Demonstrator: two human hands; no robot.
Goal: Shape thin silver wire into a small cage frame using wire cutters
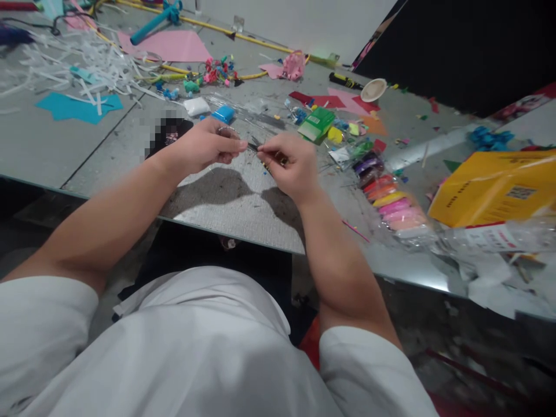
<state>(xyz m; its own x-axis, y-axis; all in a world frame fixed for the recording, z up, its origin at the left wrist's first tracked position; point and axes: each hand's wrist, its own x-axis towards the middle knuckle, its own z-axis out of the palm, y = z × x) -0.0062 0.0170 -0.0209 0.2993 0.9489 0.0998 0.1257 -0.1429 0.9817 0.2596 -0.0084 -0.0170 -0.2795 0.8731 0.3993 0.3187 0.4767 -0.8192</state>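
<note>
Over the table's front part, my left hand [211, 145] is closed, with thumb and fingers pinching a thin metal ring [227, 131]. My right hand [292, 161] is closed just right of it, its fingers round a small dark-tipped tool [253, 146]. Bits of yellow and black show below those fingers, perhaps its handle; the exact kind is hidden. The tool's tip reaches the left fingertips. Beyond the hands lie a blue clay packet [223, 113] and a white clay packet [197, 106]. A dark, partly pixelated object [174, 132] sits behind my left wrist.
Shredded white paper [99, 63] covers the back left. A green packet [318, 123], a row of coloured clay packs [393, 200] and a yellow bag [495, 188] lie to the right. A yellow cable [260, 43] runs along the back. The table's front edge [234, 237] is close to me.
</note>
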